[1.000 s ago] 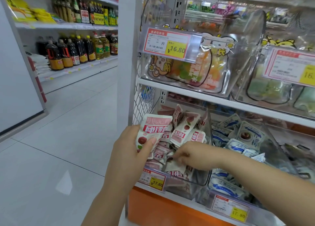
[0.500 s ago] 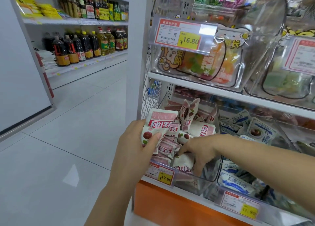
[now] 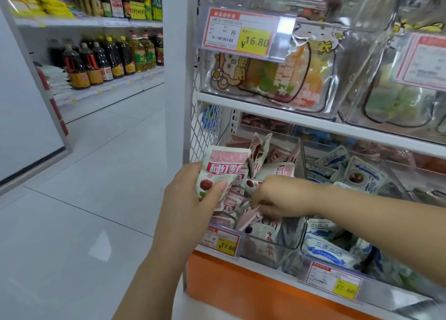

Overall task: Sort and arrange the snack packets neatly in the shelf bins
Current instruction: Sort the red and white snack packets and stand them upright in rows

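Pink-and-white snack packets (image 3: 277, 170) heaped loose in the clear plastic bin (image 3: 272, 252) at the left end of the lower row, above a yellow price tag (image 3: 223, 241). Left hand (image 3: 190, 199) just outside the bin's front left corner, thumb pressed across a gathered stack of packets (image 3: 224, 170), upright, printed faces toward the camera. Same grip as a second ago, only carried a little higher against the heap.

Right hand (image 3: 282, 196) changed. A second ago, low and flat among the packets at the bin's front; half a second ago, digging downward. Now lifted off that spot, fingertips seemingly pinched on the corner of one loose packet (image 3: 248, 219), tilted and half out of the pile. Neither hand wide; both closed on packets.

Reads as one more packet picked for the stack: gathering under way, the tidy setting-back not yet begun. Most of the heap unsorted, lying at all angles. Blue-and-white packets (image 3: 323, 247) in the neighbouring bin to the right, none visibly mixed with the pink ones, though hard to tell deep in the pile.

Next, probably: bring the pinched packet across to the left hand and square it face-forward with the rest. Some risk of slick film sliding from a corner pinch, or of the stack fanning out under the thumb.
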A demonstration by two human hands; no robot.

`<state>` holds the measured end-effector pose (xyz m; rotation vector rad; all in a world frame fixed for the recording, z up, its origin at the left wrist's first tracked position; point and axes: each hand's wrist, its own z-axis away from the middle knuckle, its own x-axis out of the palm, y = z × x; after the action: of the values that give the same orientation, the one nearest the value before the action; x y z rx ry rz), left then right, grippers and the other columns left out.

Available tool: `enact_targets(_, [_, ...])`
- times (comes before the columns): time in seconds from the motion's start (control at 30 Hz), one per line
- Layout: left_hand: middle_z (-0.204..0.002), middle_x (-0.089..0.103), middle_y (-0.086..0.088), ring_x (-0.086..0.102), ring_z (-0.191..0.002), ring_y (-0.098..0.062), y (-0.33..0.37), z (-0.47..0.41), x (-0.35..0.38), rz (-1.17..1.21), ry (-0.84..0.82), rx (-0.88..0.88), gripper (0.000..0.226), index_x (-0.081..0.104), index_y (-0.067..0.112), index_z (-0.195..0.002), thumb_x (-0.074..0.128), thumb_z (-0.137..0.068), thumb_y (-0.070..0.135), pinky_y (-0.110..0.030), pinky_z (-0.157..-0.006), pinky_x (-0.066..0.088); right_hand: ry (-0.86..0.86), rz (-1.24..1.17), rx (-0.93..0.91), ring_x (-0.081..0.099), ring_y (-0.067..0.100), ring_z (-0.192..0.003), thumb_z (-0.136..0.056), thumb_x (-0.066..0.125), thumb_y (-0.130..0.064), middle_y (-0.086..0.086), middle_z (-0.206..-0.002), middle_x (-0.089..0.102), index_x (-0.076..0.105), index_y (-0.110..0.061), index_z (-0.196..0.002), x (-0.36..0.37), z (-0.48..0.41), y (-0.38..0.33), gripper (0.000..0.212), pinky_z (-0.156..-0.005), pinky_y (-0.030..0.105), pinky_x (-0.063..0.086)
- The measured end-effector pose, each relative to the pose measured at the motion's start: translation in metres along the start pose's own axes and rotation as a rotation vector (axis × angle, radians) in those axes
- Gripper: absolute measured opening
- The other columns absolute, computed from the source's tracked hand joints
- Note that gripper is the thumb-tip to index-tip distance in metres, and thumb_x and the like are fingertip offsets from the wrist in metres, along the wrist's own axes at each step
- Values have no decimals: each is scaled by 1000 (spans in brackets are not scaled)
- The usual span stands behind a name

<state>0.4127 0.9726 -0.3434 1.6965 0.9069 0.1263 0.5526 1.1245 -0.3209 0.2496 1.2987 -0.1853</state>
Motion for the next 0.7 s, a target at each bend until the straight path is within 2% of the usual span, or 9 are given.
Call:
enact_targets(0.1, [-92,64,15,62,-82,4,6,1,-1,53,5,2,10,53,43,-88,61,-84,36,-29,-65,57,131,-132,91,53,-5,-66,-92,55,-20,-12,-79,61,68,-15,-98,-5,17,8,15,-62,7,38])
enact_targets(0.17, [-91,66,16,63,-80,6,12,1,-1,133,3,-16,12,56,39,-93,62,-85,31,-21,-59,56,250,-285,163,52,-5,-60,-91,58,-22,-16,-70,58,68,-15,-91,-7,30,11,12,-57,8,37])
enact_targets(0.23, [-88,66,18,63,-79,10,15,1,-1,229,5,-45,16,58,35,-98,62,-87,24,-11,-53,50,340,-404,236,57,2,-63,-90,60,-23,-8,-72,64,67,-13,-84,-8,40,10,14,-57,13,41])
enact_targets(0.33, [-87,65,23,61,-79,14,18,1,3,289,7,-52,23,56,38,-99,61,-89,17,-4,-54,45,367,-526,305,51,-2,-55,-91,59,-21,-10,-64,58,65,-8,-80,-9,44,3,18,-54,11,38])
enact_targets(0.43, [-91,65,20,62,-80,13,18,1,6,327,18,-50,22,55,32,-104,56,-91,15,-6,-55,47,363,-626,368,49,1,-48,-92,57,-23,-12,-55,54,64,-17,-76,-12,46,-1,18,-53,11,39])
enact_targets(0.47, [-93,66,18,63,-81,10,18,1,7,345,23,-48,21,55,32,-105,54,-92,15,-9,-57,49,381,-690,383,54,4,-52,-93,55,-22,-12,-55,58,63,-18,-75,-13,48,-1,20,-59,18,45])
enact_targets(0.57, [-96,68,16,66,-88,1,18,0,8,376,47,-36,24,53,39,-100,52,-93,16,-24,-68,56,501,-1037,422,69,17,-70,-98,43,-15,-3,-75,71,60,-11,-78,-18,59,-5,26,-66,27,52])
enact_targets(0.63, [-95,67,20,65,-90,1,17,-1,10,378,83,-34,25,53,42,-97,52,-94,17,-23,-70,55,540,-1004,408,70,19,-74,-98,41,-17,-1,-81,71,58,-12,-81,-18,65,-11,24,-67,27,51])
enact_targets(0.7, [-92,66,25,64,-88,5,17,-1,12,360,101,-39,23,53,41,-96,51,-94,18,-15,-66,53,475,-749,366,67,17,-78,-97,43,-23,-4,-80,69,62,-18,-87,-10,65,-20,22,-73,32,52])
